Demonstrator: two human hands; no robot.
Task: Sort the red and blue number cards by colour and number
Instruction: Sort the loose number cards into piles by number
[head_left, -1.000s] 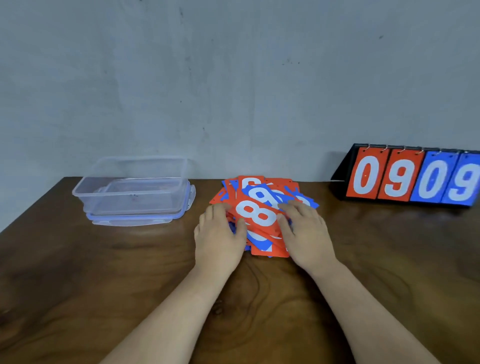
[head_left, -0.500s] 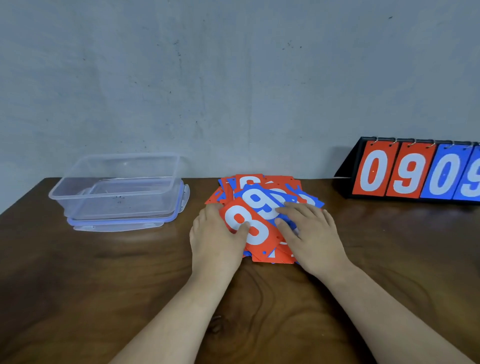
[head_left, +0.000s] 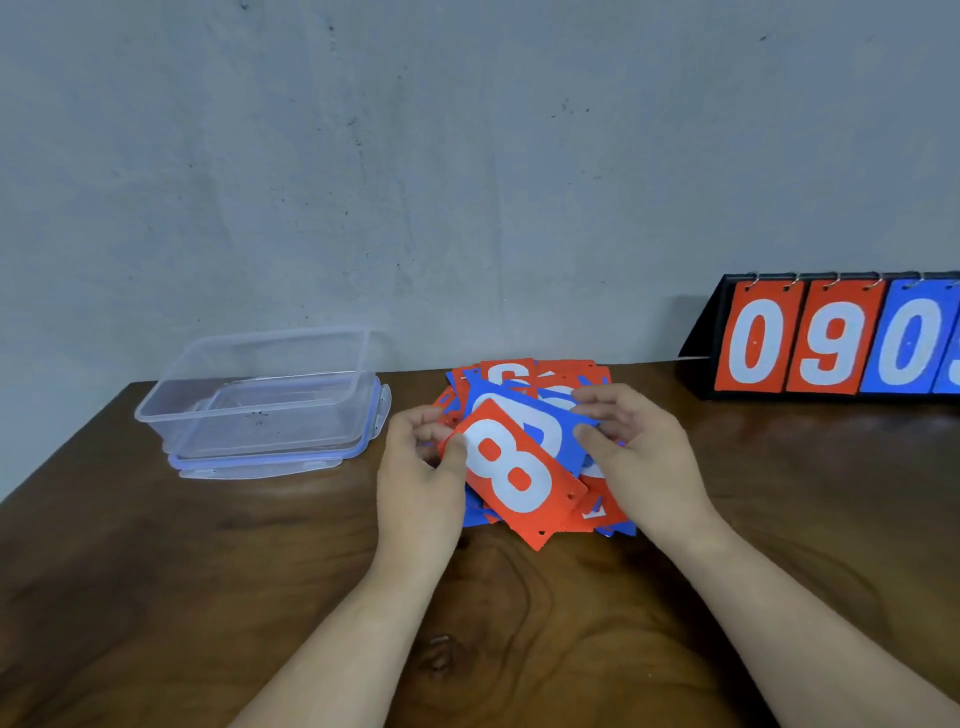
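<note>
Mid-frame, the left hand (head_left: 421, 467) pinches the thin, light, likely slick red 8 card (head_left: 511, 478) by its corner, while the right hand (head_left: 644, 452) pinches a blue card (head_left: 540, 431) at its edge.

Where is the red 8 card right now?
The red 8 card sits mid head view over the card pile, its corner pinched by the left hand.

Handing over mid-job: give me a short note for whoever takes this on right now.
Left hand pinches the red 8 card at its top corner, tilted up over the pile.
Right hand pinches the blue card just beneath it.
The pile lies mixed on the table; the clear container beside it holds no cards.
Nothing is sorted yet; all colour and number sorting remains.
</note>
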